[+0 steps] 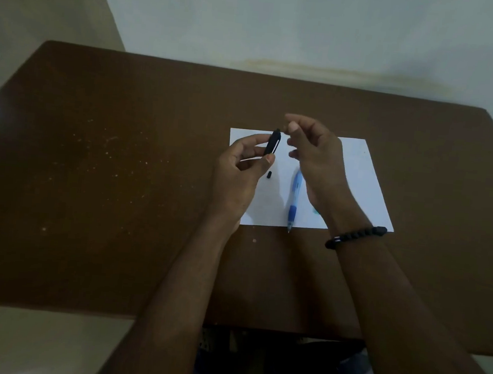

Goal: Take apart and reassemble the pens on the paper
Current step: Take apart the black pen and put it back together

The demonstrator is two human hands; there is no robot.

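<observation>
A white sheet of paper (359, 178) lies on the brown table. My left hand (237, 180) pinches the lower end of a black pen barrel with a clip (273, 143), held tilted above the paper. My right hand (313, 154) hovers just right of the barrel's top, thumb and forefinger pinched near it; whether they hold a small part cannot be told. A small black pen piece (269, 174) lies on the paper below the barrel. A blue pen (295, 197) lies on the paper between my hands, tip toward me. A bit of green (315, 211) shows under my right wrist.
The brown table (106, 174) carries pale specks on its left half. Its far edge meets a pale wall (283, 26). A black bead bracelet (354, 236) is on my right wrist. My patterned clothing shows below the table's near edge.
</observation>
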